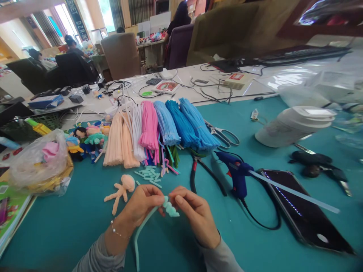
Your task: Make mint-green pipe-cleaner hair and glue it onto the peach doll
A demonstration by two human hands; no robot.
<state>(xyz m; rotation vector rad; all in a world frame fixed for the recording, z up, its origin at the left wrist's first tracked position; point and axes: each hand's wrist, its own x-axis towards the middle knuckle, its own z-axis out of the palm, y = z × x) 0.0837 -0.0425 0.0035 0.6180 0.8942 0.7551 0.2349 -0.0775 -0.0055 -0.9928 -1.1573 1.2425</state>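
A mint-green fuzzy stem (pixel 137 241) is coiled at its upper end into a small twisted piece, and its long tail hangs toward the near edge. My left hand (pixel 144 204) pinches the stem where the coil begins. On the other side of the coil, my right hand (pixel 195 213) has its thumb and fingers closed at the coiled part. A peach fuzzy figure (pixel 121 190) with a round head lies just left of my left hand. Short cut mint pieces (pixel 149 174) are scattered beyond both hands.
Bundles of fuzzy stems (pixel 149 130) lie across the mat behind the hands. Black-and-red pliers (pixel 208 172), scissors (pixel 224 135), a blue glue gun (pixel 236 173), a phone (pixel 306 211) and a white cup (pixel 292 126) are to the right. A plastic bag (pixel 39 162) and small dolls (pixel 87 139) lie left.
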